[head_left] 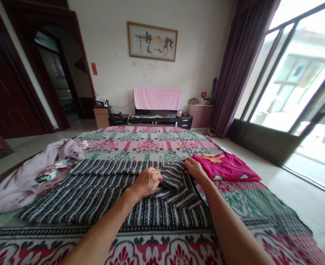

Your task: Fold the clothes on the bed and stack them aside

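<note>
A black-and-white striped knit garment (101, 195), which looks like a sweater, lies on the patterned bedspread (148, 250) with its far edge folded over. My left hand (147, 181) is closed on a fold of the knit near its middle, knuckles up. At the far right corner of the garment, my right hand (195, 169) has its fingers curled over the edge and gripping it. Just right of that hand lies a folded magenta garment (230, 167) with a yellow print. What is under the fingers of both hands is hidden.
A crumpled pale lilac garment (27, 176) lies at the left, beside a small floral cloth (56, 167). Beyond the bed's far edge stands a low black cabinet (118, 120) with a pink cloth (157, 97) above it. A glass door (289, 84) is at the right.
</note>
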A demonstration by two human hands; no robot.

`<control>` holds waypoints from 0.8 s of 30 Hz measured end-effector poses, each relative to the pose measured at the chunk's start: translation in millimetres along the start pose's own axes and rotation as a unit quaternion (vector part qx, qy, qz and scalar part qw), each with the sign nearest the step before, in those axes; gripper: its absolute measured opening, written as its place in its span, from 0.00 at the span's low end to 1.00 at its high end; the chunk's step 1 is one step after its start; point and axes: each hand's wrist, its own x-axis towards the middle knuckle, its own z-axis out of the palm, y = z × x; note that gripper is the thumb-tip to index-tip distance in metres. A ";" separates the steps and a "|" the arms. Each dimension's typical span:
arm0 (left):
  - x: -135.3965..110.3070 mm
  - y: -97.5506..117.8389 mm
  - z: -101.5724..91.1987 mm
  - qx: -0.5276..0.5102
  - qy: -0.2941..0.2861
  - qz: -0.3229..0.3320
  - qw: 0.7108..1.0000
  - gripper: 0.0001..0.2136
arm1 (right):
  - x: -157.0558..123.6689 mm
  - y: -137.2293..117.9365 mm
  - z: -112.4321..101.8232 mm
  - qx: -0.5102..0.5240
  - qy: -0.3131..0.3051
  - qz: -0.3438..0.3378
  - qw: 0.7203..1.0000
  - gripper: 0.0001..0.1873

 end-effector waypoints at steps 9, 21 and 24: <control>-1.4 5.5 -3.0 0.047 -0.028 -0.001 0.999 0.11 | 3.8 2.1 0.8 -0.064 0.035 -0.008 0.997 0.21; -3.8 -13.2 -11.8 -0.039 0.004 -0.053 0.998 0.18 | -16.9 -27.0 -0.3 -0.470 0.030 -0.098 0.877 0.25; -8.3 -30.2 -21.8 -0.012 0.054 -0.148 0.987 0.18 | -16.5 -38.0 -1.5 -0.447 0.021 -0.144 0.883 0.26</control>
